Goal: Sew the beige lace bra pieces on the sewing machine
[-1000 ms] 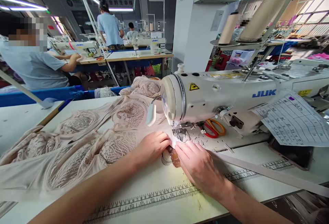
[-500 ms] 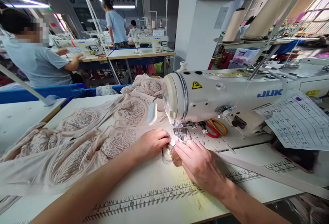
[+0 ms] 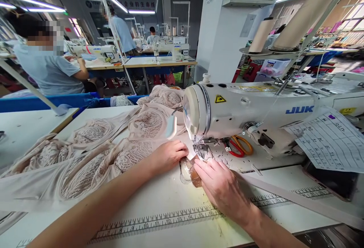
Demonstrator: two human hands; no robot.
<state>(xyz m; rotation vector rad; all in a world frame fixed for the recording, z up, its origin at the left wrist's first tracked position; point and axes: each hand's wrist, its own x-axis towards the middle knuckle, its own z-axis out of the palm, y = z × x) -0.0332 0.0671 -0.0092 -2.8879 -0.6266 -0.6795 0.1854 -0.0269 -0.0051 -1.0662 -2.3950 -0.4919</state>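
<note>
My left hand has its fingers pressed together on the beige fabric of a lace bra, just left of the presser foot. Close to the foot on its near side, my right hand is closed on a narrow beige band, which trails off to the lower right. Its fingertips lie beside small white scraps. Above both hands stands the head of a white sewing machine, its needle area lit. Several joined lace bras spread leftward over the table from my left hand.
Scissors with red and orange handles lie under the machine arm. A handwritten sheet hangs at the right above a dark phone-like object. Thread cones stand behind. A printed ruler crosses the table front. A co-worker sits at far left.
The whole view has shifted slightly. Both hands stay at the presser foot in nearly the same pose. In the background, the standing person has moved left and leans.
</note>
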